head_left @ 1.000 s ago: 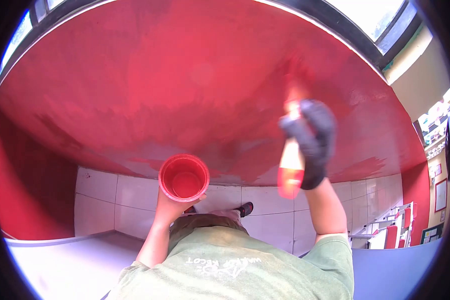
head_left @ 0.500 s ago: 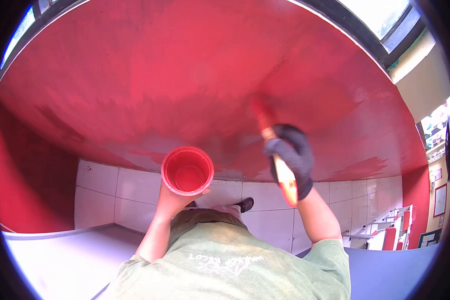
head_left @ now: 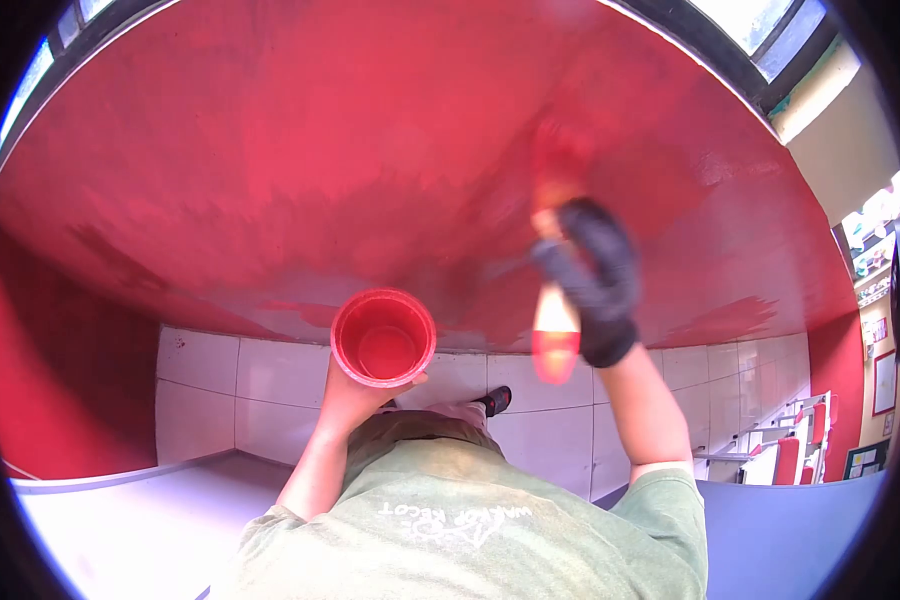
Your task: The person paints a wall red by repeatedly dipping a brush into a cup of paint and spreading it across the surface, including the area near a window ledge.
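A paintbrush (head_left: 558,315) with a pale, red-ended handle is in my right hand (head_left: 600,270), which wears a black glove and is closed round it. The brush's red bristles point up the red wall (head_left: 370,130) and are smeared by motion; they appear to be against its surface. My left hand (head_left: 355,395), bare, is wrapped round a red cup (head_left: 383,340) from below and behind. Red paint lies in the bottom of the cup. Most of the left fingers are hidden by it. Darker, uneven patches run across the lower wall.
White floor tiles (head_left: 540,440) run along the wall's foot. A pale ledge (head_left: 120,530) is at lower left and a bluish surface (head_left: 800,535) at lower right. Red-and-white chairs (head_left: 788,460) stand at far right. Dark-framed windows (head_left: 770,50) edge the top.
My right hand and the paintbrush have moved up the wall and slightly right, and the handle is now more upright. My left hand still holds the cup in nearly the same place.
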`<state>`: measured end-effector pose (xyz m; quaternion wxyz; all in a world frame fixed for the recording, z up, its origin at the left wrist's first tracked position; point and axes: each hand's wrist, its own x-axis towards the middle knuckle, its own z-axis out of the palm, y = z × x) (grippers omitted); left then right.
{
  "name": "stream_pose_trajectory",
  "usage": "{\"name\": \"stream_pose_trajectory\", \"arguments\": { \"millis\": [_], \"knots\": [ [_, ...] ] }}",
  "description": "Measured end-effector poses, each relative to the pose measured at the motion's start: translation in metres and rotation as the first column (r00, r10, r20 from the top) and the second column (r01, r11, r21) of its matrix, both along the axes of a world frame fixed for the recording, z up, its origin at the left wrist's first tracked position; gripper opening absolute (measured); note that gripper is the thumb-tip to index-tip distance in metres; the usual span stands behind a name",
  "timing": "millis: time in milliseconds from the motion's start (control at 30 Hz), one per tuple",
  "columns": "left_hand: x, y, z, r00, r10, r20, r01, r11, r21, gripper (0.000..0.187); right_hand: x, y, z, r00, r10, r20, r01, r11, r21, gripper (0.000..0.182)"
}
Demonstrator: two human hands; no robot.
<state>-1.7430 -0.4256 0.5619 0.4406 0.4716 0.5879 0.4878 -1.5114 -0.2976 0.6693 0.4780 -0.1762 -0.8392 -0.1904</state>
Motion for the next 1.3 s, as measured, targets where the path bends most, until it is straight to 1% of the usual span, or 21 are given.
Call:
{"name": "stream_pose_trajectory", "arguments": {
  "millis": [67, 100, 133, 233, 333, 367, 400, 433, 467, 533, 600, 633, 667, 733, 833, 967, 1067, 1133, 1233, 1267, 1300],
  "knots": [
    [0.0, 0.0, 0.0, 1.0, 0.001, -0.007, -0.001, 1.0, 0.016, 0.07, -0.009, -0.007, -0.05, 0.981, -0.042, 0.188, 0.096, 0.954, -0.285, 0.025],
    [-0.001, -0.001, 0.0, 1.0, 0.001, -0.013, -0.001, 0.999, 0.035, 0.07, -0.006, -0.006, -0.082, 0.942, 0.009, 0.335, 0.075, 0.969, -0.237, 0.023],
    [-0.002, 0.0, 0.001, 1.0, 0.004, -0.019, -0.003, 0.998, 0.056, 0.07, -0.009, -0.012, -0.095, 0.945, 0.103, 0.312, 0.041, 0.906, -0.422, 0.023],
    [-0.004, 0.001, 0.001, 0.999, 0.023, -0.034, -0.022, 0.999, 0.034, 0.071, -0.009, -0.01, -0.092, 0.938, 0.202, 0.281, -0.056, 0.89, -0.453, 0.023],
    [-0.003, 0.003, 0.001, 1.0, 0.007, -0.027, -0.006, 0.999, 0.032, 0.072, 0.002, 0.008, -0.019, 0.998, 0.059, 0.032, -0.038, 0.896, -0.443, 0.019],
    [-0.003, 0.004, -0.002, 1.0, -0.002, -0.03, 0.003, 1.0, 0.027, 0.072, 0.003, 0.002, 0.004, 0.982, 0.049, -0.181, -0.14, 0.836, -0.53, 0.022],
    [-0.003, 0.004, -0.006, 1.0, -0.006, -0.018, 0.006, 1.0, 0.02, 0.072, -0.003, -0.002, 0.015, 0.906, 0.074, -0.416, -0.243, 0.897, -0.37, 0.028],
    [-0.004, 0.004, -0.008, 1.0, -0.009, -0.005, 0.009, 1.0, 0.012, 0.073, 0.004, 0.002, 0.038, 0.97, 0.064, -0.235, -0.062, 0.998, 0.016, 0.031],
    [-0.003, 0.004, -0.008, 1.0, -0.016, -0.009, 0.016, 1.0, 0.007, 0.073, 0.008, 0.005, 0.043, 0.979, 0.031, -0.201, 0.008, 0.982, 0.19, 0.034],
    [-0.003, 0.004, -0.008, 1.0, -0.016, -0.006, 0.016, 1.0, 0.009, 0.073, 0.007, 0.008, 0.031, 0.978, -0.027, -0.206, 0.08, 0.964, 0.255, 0.031],
    [-0.005, 0.003, -0.012, 1.0, -0.012, 0.004, 0.012, 1.0, 0.008, 0.072, 0.01, 0.016, -0.018, 0.997, -0.067, -0.036, 0.069, 0.996, 0.062, 0.029],
    [-0.006, 0.003, -0.015, 1.0, 0.001, 0.022, -0.001, 1.0, 0.009, 0.071, -0.002, 0.001, -0.04, 0.979, -0.189, -0.073, 0.15, 0.918, -0.367, 0.029],
    [-0.008, 0.003, -0.016, 1.0, -0.012, 0.012, 0.011, 1.0, 0.014, 0.071, 0.001, 0.0, -0.068, 0.974, -0.126, 0.191, 0.169, 0.959, -0.229, 0.025],
    [-0.009, 0.003, -0.017, 0.999, -0.002, 0.04, 0.002, 1.0, 0.002, 0.066, 0.001, -0.002, -0.12, 0.936, 0.034, 0.352, 0.064, 0.963, -0.263, 0.024],
    [-0.008, 0.005, -0.018, 0.999, 0.036, -0.034, -0.035, 0.998, 0.043, 0.061, -0.001, -0.011, -0.117, 0.938, 0.113, 0.328, 0.034, 0.911, -0.411, 0.025],
    [0.009, 0.006, 0.003, 0.994, 0.11, -0.003, -0.11, 0.994, 0.004, 0.05, 0.014, 0.004, -0.026, 0.998, 0.057, 0.002, -0.049, 0.884, -0.465, 0.026],
    [0.018, 0.009, 0.015, 0.988, 0.047, 0.15, -0.048, 0.999, 0.005, 0.05, 0.023, 0.006, 0.036, 0.953, 0.047, -0.298, -0.066, 0.996, -0.056, 0.029],
    [0.016, 0.01, 0.005, 0.986, 0.021, 0.165, -0.022, 1.0, 0.004, 0.056, 0.029, 0.002, 0.056, 0.976, -0.113, -0.184, 0.163, 0.945, 0.283, 0.028],
    [0.003, 0.009, -0.009, 0.992, 0.094, 0.089, -0.095, 0.995, 0.005, 0.062, 0.01, 0.017, 0.002, 0.989, -0.102, -0.11, 0.123, 0.97, 0.211, 0.028],
    [0.0, 0.01, -0.011, 0.99, 0.107, 0.09, -0.107, 0.994, -0.003, 0.064, 0.006, 0.012, -0.033, 0.99, -0.138, -0.018, 0.138, 0.99, -0.004, 0.028],
    [-0.002, 0.01, -0.012, 0.988, 0.125, 0.094, -0.125, 0.992, -0.011, 0.066, -0.001, 0.013, -0.061, 0.983, -0.172, 0.067, 0.166, 0.982, 0.086, 0.026]
  ]
}}
